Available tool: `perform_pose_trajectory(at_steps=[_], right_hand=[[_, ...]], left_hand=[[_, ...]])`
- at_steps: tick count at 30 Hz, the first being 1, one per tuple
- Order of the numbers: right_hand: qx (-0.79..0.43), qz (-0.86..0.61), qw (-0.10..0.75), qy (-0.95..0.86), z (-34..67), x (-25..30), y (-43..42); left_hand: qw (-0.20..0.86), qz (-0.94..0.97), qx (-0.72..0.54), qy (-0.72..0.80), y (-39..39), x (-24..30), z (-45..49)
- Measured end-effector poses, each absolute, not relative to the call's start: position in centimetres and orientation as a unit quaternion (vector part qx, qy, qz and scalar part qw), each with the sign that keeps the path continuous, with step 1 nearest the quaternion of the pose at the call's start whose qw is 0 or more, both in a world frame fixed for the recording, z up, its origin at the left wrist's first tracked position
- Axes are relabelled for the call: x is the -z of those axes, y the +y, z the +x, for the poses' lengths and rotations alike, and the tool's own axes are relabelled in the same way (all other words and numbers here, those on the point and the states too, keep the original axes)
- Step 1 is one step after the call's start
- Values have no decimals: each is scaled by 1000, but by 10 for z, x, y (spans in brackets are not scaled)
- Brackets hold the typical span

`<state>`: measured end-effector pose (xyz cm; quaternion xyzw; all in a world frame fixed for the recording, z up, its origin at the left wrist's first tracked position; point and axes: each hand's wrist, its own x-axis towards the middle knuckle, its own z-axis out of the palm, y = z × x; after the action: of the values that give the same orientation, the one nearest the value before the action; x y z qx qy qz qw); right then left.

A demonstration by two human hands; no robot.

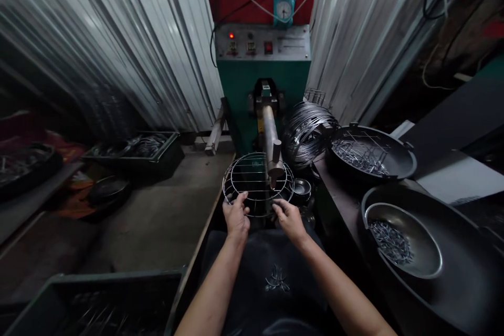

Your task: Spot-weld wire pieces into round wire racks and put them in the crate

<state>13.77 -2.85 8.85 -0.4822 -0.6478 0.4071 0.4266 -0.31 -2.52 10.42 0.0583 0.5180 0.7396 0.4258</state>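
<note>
A round wire rack (258, 192), with two rings and parallel cross wires, is held about level under the arm of a spot welder (271, 139). My left hand (237, 214) is closed on the near left of its rim, thumb on top. At the near right rim, my right hand (289, 218) has thumb and forefinger pinched together; whatever is between them is too small to make out. The welder's copper tip (273, 185) sits just beyond my right fingers, over the rack. Several short bent wire pieces (277, 279) lie on the dark cloth over my lap.
Coiled wire rings (309, 134) stand right of the welder. Farther right are a black pan (401, 160) of wire parts and a metal bowl (427, 252) of small pieces inside a large wok (464, 294). Green crates (163, 155) sit on the left floor. A control panel (289, 44) faces me.
</note>
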Motion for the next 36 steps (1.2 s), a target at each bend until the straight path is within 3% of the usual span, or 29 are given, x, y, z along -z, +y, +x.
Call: perform_pose_trajectory(at_steps=[20, 36], right_hand=[[-446, -468, 484, -589, 134, -92, -23], [-450, -478, 475, -586, 137, -94, -15]], left_hand=[[432, 50, -740, 513, -18, -111, 4], [431, 22, -710, 556, -10, -108, 2]])
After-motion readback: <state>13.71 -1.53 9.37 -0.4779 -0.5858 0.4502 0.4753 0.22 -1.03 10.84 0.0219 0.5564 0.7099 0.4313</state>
